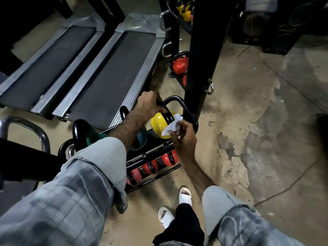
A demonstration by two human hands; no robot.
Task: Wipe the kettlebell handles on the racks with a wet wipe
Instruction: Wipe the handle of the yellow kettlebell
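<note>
Yellow kettlebell (158,124) handle (166,113) gripped by left hand (149,103); right hand (183,135) pinches wipe (173,126) just beside it, nearer handle's right leg, rack (190,116) behind.

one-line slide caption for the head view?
Left hand grips yellow kettlebell handle while right hand holds wet wipe against it.

Kettlebell (160,126) on rack (154,157), treadmills (113,71) behind, post (202,59) to rt.

Green kettlebell (92,137) mostly behind the left sleeve (99,157); treadmills (113,68) cut off at the top.
</note>
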